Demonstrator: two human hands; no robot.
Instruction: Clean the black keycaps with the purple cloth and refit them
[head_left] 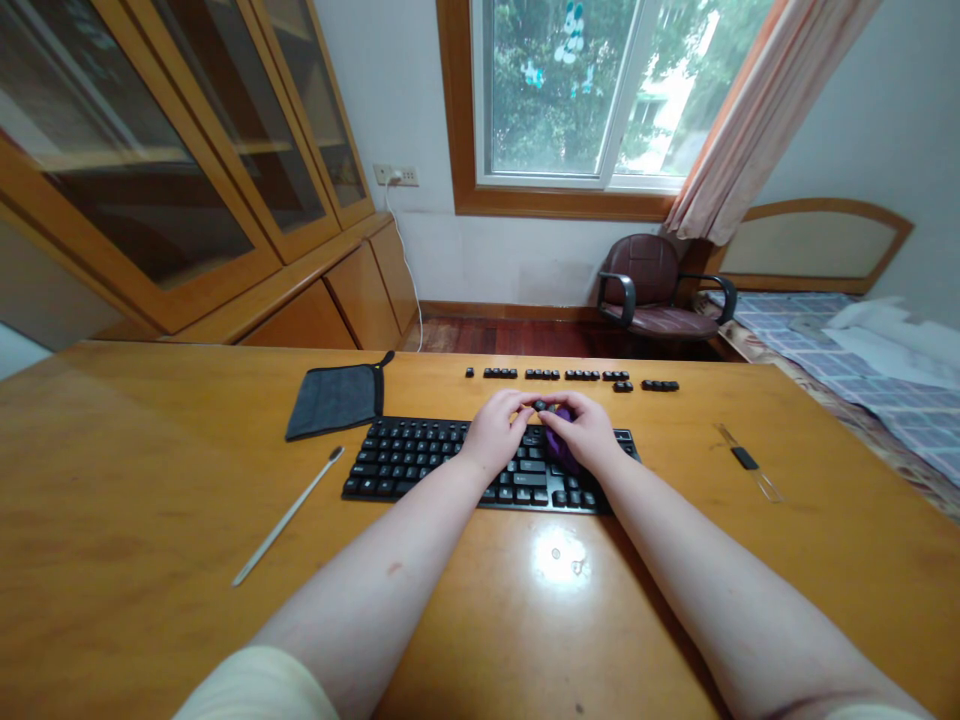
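Observation:
My left hand (497, 432) and my right hand (590, 432) meet above a black keyboard (420, 452) lying on the desk. Between their fingertips is a small black keycap (540, 406), pinched by the left hand. A bunched purple cloth (559, 440) is gripped in my right hand and hangs over the right part of the keyboard. Both hands are closed, and they hide some of the keys beneath. Beyond them, a row of loose black keycaps (541, 374) is set out in small groups near the desk's far edge.
Left of the keyboard are a dark grey pouch (335, 400) and a long thin brush (289, 515). A keycap puller (746, 460) with wire loops lies on the right side of the desk (480, 620). Past the desk stand a chair (652, 285) and a bed (862, 340).

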